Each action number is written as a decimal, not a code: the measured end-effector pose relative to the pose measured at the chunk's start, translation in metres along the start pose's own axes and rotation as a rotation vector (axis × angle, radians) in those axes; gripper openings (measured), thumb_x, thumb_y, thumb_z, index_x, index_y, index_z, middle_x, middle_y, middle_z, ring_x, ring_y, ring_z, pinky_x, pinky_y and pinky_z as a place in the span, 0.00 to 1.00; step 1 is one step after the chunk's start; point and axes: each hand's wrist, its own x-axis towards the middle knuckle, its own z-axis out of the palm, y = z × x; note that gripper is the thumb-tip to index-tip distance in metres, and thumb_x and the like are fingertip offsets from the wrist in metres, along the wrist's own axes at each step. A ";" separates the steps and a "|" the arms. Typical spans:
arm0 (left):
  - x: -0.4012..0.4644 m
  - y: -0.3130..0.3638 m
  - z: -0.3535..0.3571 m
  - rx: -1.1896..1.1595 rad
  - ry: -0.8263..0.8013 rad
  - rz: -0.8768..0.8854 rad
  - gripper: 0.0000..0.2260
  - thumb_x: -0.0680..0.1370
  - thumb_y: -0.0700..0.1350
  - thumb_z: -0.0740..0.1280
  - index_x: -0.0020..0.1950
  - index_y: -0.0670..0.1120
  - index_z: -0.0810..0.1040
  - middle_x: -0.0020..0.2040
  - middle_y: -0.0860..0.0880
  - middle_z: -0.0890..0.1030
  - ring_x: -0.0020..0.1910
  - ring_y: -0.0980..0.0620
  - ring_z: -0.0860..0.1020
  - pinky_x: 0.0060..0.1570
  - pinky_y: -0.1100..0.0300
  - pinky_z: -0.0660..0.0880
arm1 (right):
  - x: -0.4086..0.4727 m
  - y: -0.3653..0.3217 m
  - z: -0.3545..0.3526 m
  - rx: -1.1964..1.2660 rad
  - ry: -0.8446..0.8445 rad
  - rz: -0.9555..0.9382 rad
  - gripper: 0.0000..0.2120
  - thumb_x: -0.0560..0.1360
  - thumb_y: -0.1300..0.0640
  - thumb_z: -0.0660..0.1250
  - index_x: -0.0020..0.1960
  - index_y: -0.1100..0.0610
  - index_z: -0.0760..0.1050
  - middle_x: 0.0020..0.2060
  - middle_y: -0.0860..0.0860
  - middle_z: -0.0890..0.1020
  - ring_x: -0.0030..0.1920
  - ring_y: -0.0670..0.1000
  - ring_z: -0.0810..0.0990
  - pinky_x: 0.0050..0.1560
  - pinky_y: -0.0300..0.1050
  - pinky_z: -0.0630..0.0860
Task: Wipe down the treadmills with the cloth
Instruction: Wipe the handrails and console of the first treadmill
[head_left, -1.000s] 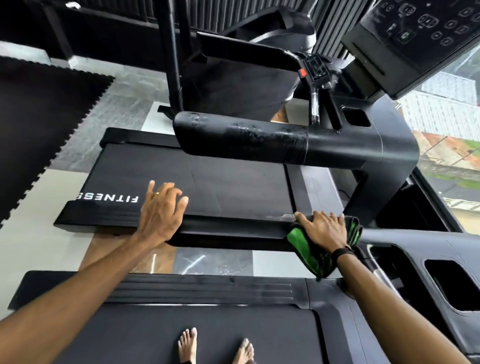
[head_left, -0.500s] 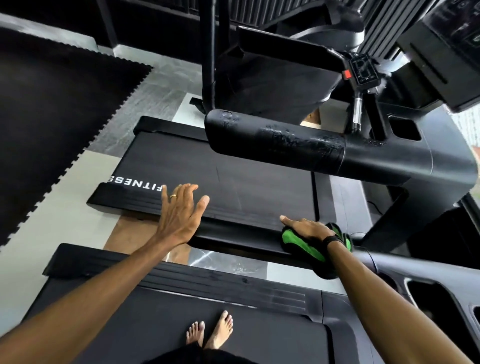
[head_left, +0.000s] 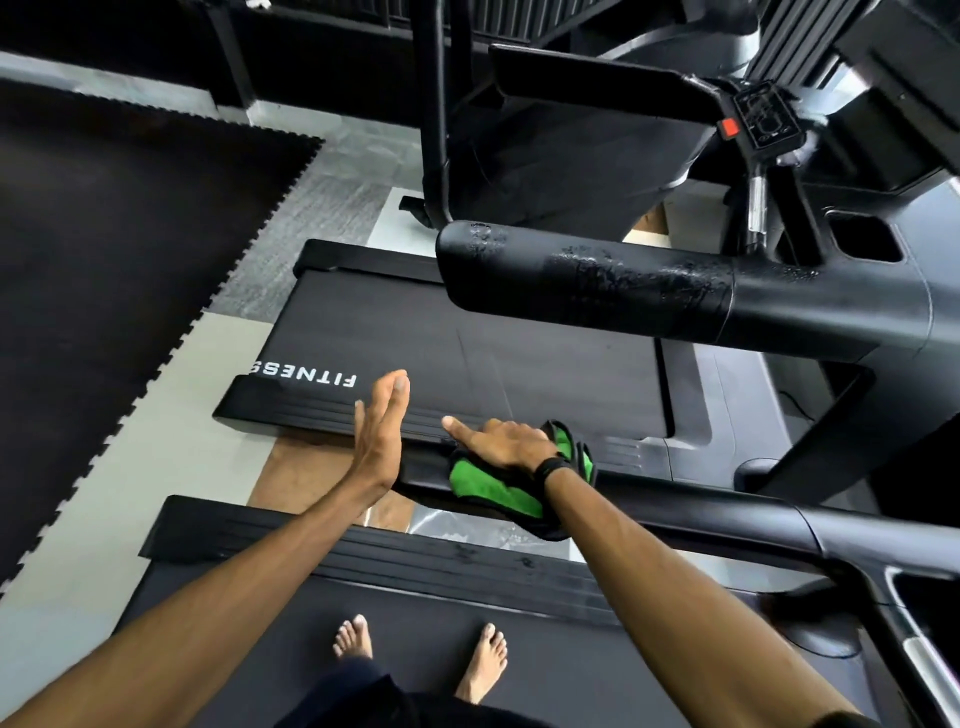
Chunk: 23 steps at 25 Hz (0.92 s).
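Black rubber matting (head_left: 104, 249) with a jigsaw edge covers the floor at far left, next to pale tiles (head_left: 67, 525). Two dark treadmills lie side by side. The far treadmill (head_left: 467, 353) shows its running belt with white lettering reading FITNESS upside down, and a thick black handrail (head_left: 597, 286), scuffed and flaking on top, crosses above the belt toward the console post on the right. A small control pad with a red button (head_left: 730, 127) sits higher up behind it. The near treadmill (head_left: 363, 623) fills the bottom of the view; the person stands on its belt with bare feet (head_left: 353, 636) side by side, and its own handrail (head_left: 701, 514) runs from centre toward the right edge.

The right hand (head_left: 506, 441), a dark band on its wrist, presses down on a green and black cloth (head_left: 493, 483) with fingers spread flat over it and the index finger stretched out to the left. The cloth is bunched under the palm and lies on the near treadmill's handrail, draped over its near side, above the far machine's side rail. The left hand (head_left: 379, 431) is held on edge just left of the cloth, fingers straight and together, holding nothing; whether it touches the rail I cannot tell.
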 end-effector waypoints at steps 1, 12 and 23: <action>0.001 -0.002 -0.002 -0.087 -0.007 -0.046 0.31 0.71 0.73 0.46 0.62 0.56 0.71 0.63 0.57 0.76 0.67 0.62 0.69 0.78 0.48 0.44 | 0.002 -0.013 0.003 -0.008 0.013 -0.009 0.47 0.72 0.22 0.39 0.69 0.54 0.73 0.70 0.58 0.74 0.68 0.59 0.73 0.64 0.56 0.67; 0.035 -0.020 -0.054 -0.318 -0.254 -0.140 0.21 0.84 0.59 0.50 0.67 0.46 0.71 0.67 0.45 0.74 0.70 0.48 0.70 0.62 0.64 0.65 | -0.010 -0.102 0.037 -0.074 0.446 0.015 0.27 0.80 0.37 0.54 0.52 0.58 0.80 0.49 0.60 0.84 0.52 0.61 0.81 0.50 0.51 0.68; 0.041 -0.009 -0.038 0.067 -0.693 0.012 0.17 0.86 0.51 0.54 0.63 0.40 0.74 0.61 0.42 0.78 0.59 0.49 0.76 0.61 0.58 0.70 | -0.019 -0.148 0.128 0.164 1.397 0.113 0.17 0.71 0.52 0.66 0.57 0.57 0.80 0.58 0.52 0.81 0.64 0.53 0.76 0.73 0.51 0.60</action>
